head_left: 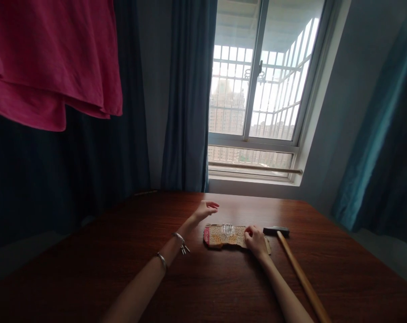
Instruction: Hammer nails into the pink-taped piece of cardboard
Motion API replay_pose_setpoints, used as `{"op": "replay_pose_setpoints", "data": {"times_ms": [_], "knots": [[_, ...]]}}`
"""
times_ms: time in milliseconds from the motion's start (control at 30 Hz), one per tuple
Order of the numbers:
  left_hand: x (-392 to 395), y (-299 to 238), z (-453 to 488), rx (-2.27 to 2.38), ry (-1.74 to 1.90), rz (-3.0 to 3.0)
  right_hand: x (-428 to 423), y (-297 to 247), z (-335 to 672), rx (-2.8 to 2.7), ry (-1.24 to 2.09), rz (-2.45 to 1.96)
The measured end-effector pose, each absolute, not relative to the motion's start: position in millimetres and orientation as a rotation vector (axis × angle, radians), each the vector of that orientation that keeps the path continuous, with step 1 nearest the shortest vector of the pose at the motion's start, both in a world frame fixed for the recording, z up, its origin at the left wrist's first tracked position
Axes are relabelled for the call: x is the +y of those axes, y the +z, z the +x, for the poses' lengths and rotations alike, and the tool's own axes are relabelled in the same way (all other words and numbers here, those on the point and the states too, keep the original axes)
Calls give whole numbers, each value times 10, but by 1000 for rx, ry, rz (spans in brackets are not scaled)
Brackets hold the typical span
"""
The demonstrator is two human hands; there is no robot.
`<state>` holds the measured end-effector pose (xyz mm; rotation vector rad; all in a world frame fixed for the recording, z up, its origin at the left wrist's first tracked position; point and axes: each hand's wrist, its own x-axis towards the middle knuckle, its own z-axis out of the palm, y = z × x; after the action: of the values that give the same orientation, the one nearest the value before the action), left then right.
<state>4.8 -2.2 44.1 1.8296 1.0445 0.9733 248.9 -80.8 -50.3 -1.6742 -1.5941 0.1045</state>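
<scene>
A flat, ragged-edged board (pixel 215 236) with many small dark holes or spots and a pink left end lies on the table. Several thin nails (pixel 227 228) stand upright in a row near its middle. My right hand (pixel 256 241) rests over the board's right part with its fingers curled in; what the fingertips hold, if anything, is hidden. My left hand (pixel 206 210) is raised beyond the board's left end, fingers stretched out and holding nothing visible. On the left wrist are silver bangles (pixel 178 237), with small metal pieces hanging from one.
A hammer (pixel 300 271) lies right of the board, its dark head (pixel 276 231) near my right hand and its wooden handle running toward me. The brown wooden table (pixel 203 291) reaches the window wall. Blue curtains (pixel 188 98) and pink cloth (pixel 55 58) hang around it.
</scene>
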Motion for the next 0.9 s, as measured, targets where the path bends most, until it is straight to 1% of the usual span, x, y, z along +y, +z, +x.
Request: {"op": "replay_pose_setpoints", "data": {"times_ms": [67, 167, 200, 300, 400, 467, 600, 900], "knots": [[-82, 630, -152, 1084, 826, 1956, -809, -497, 2492, -1579, 110, -1678], [-249, 729, -450, 1135, 534, 2190, -814, -487, 2492, -1566, 112, -1686], [-316, 721, -547, 1205, 435, 2242, -817, -482, 2491, -1564, 112, -1689], [-522, 637, -809, 1615, 256, 2314, -824, -470, 2488, -1559, 109, -1691], [-729, 527, -994, 1785, 39, 2269, -827, -464, 2485, -1552, 106, -1694], [-855, 451, -1057, 1809, 9, 2238, -826, -465, 2484, -1549, 109, -1697], [-988, 305, -1060, 1830, 102, 2219, -826, -467, 2484, -1550, 117, -1705], [-905, 206, -993, 1865, 153, 2177, -855, -440, 2471, -1542, 109, -1704]]}}
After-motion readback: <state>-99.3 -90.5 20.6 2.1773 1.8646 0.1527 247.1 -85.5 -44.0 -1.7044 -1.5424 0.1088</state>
